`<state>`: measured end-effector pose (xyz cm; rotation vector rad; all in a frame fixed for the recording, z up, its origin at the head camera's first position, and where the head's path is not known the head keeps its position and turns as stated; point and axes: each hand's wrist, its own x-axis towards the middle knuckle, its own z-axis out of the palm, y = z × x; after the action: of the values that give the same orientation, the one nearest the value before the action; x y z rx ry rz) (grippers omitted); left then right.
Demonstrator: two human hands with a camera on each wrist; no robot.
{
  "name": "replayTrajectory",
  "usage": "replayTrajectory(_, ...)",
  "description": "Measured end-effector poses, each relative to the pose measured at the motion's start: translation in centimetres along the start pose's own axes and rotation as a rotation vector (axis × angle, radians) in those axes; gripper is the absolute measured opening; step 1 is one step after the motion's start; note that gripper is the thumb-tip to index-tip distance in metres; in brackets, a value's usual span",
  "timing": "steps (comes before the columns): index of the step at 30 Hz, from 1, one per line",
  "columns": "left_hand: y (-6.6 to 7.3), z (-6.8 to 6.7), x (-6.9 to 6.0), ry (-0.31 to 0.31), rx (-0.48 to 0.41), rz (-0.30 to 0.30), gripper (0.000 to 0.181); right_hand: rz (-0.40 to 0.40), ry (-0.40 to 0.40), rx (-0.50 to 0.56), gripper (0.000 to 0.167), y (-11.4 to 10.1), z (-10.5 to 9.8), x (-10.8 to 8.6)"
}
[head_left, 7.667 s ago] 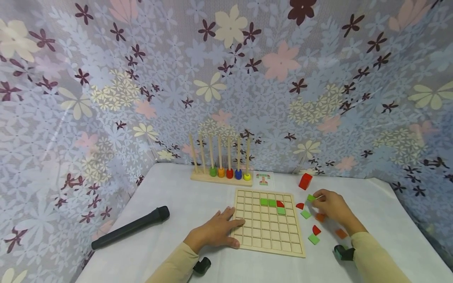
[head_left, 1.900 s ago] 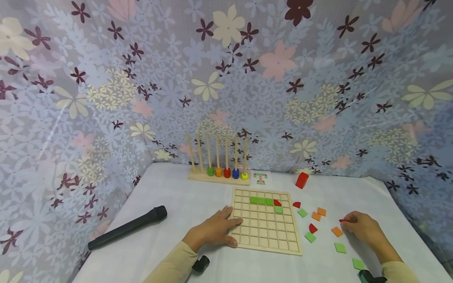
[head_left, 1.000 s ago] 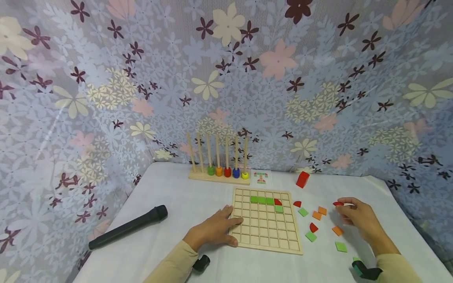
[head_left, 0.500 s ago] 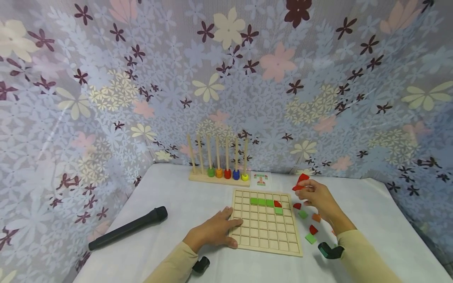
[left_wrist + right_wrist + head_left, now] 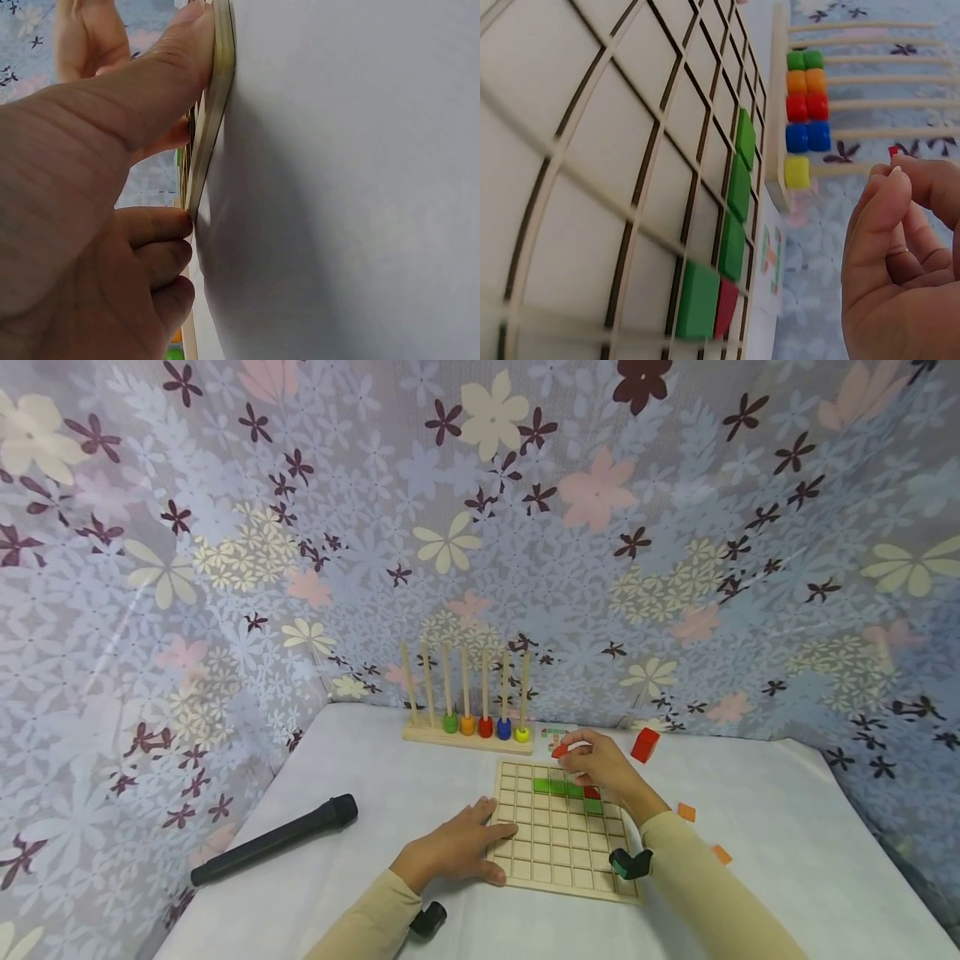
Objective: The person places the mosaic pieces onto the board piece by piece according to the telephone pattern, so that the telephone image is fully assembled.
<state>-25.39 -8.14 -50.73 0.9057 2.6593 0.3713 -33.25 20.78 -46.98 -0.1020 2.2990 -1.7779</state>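
Observation:
My right hand pinches a red quarter-round tile between thumb and fingertips, above the far edge of the wooden grid board. Only a small corner of that red tile shows in the right wrist view. On the board lie three green square tiles in a row, a red quarter-round tile at the row's right end, and another green square nearer me. My left hand rests on the board's left edge, fingers spread; its thumb touches the board's edge in the left wrist view.
A pattern card lies behind the board, partly covered by my right hand. Left of it stands a peg abacus. A red block and orange tiles are on the right; my right arm hides other tiles. A black microphone lies left.
A third green square has joined the row on the board. My right hand has taken a red quarter-round tile at the right and carried it left over the board. My left hand stays put.

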Motion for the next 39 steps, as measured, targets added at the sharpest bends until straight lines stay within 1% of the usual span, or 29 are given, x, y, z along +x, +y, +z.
replayTrajectory(5, 0.1, -0.2, 0.1, 0.004, 0.008, -0.001, 0.081, 0.006, -0.035, -0.034, 0.046, -0.1, 1.5, 1.5)
replayTrajectory(7, 0.1, -0.3, 0.1, 0.004, 0.008, -0.002, 0.081, 0.004, -0.057, -0.044, 0.044, 0.1, 2.1, 1.9)
replayTrajectory(9, 0.1, -0.3, 0.1, 0.003, 0.007, -0.001, 0.081, -0.004, -0.081, -0.078, 0.041, 0.2, 2.6, 2.2)
replayTrajectory(12, 0.1, -0.3, 0.0, 0.004, 0.007, 0.005, 0.080, -0.026, -0.112, -0.166, 0.033, 0.4, 3.4, 2.5)
replayTrajectory(14, 0.2, -0.4, -0.1, 0.006, 0.009, 0.007, 0.080, -0.048, -0.119, -0.258, 0.028, 0.4, 3.9, 2.7)
replayTrajectory(17, 0.2, -0.4, -0.2, 0.012, 0.014, 0.010, 0.080, -0.106, -0.132, -0.427, 0.021, 0.6, 4.5, 3.0)
replayTrajectory(20, 0.3, -0.4, -0.2, 0.016, 0.022, 0.016, 0.080, -0.124, -0.139, -0.567, 0.017, 0.7, 5.0, 3.1)
replayTrajectory(22, 0.2, -0.4, -0.2, 0.017, 0.023, 0.022, 0.080, -0.118, -0.138, -0.621, 0.014, 0.8, 5.2, 3.1)
replayTrajectory(27, 0.1, -0.3, -0.1, 0.012, 0.022, 0.029, 0.080, -0.095, -0.124, -0.666, 0.015, 1.0, 5.4, 3.0)
replayTrajectory(33, 0.1, -0.3, -0.1, 0.011, 0.027, 0.024, 0.080, -0.126, -0.110, -0.713, 0.015, 1.2, 5.5, 3.1)
replayTrajectory(39, 0.2, -0.4, -0.3, 0.008, 0.030, 0.020, 0.080, -0.132, -0.105, -0.726, 0.015, 1.2, 5.7, 3.0)
